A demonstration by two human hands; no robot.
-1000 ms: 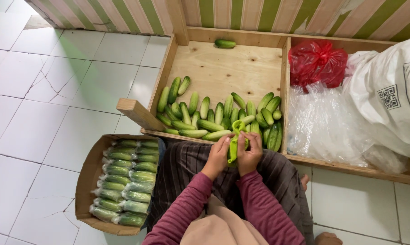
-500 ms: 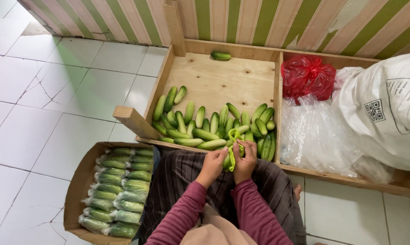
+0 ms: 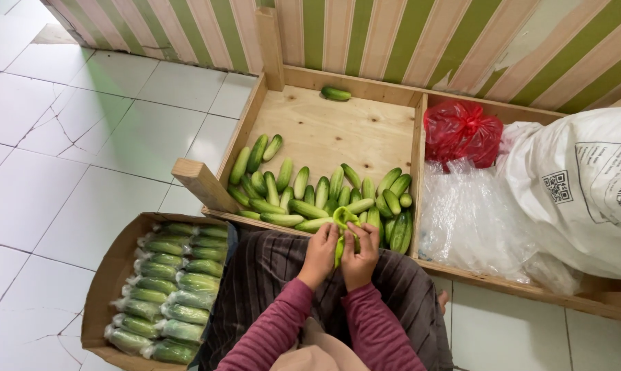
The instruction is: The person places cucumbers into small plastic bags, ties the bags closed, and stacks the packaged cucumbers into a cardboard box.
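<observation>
Bottom centre of the frame, two maroon sleeves run up to the hands, which meet over a dark striped lap. The left hand [image 3: 320, 253] pinches the near side of a light green plastic bag [image 3: 343, 227], fingers closed on it, and the right hand [image 3: 360, 257] grips the other side, fingers curled tight round the same bag. The bag stands just above the knuckles, its top twisted into a loop, right at the front edge of the wooden crate [image 3: 248, 124]; what is inside it is hidden by the fingers.

Lower left, just beside the lap, sits a cardboard box [image 3: 108, 275] packed with wrapped cucumbers [image 3: 169, 288], lying in rows in clear film.

Up past the hands, mid-frame, loose cucumbers [image 3: 310, 196] lie heaped along the near side of the crate's left compartment, the bag touching the front of the heap. One lone cucumber [image 3: 336, 93] lies well apart against the far wall.

In the right-hand compartment, clear plastic sheeting [image 3: 472, 216] fills the near part, a red plastic bag [image 3: 461, 132] sits behind it, and a big white sack [image 3: 585, 189] leans in from the right edge. Along the top, a green and cream striped wall [image 3: 393, 34]; at left, white floor tiles [image 3: 84, 137].
</observation>
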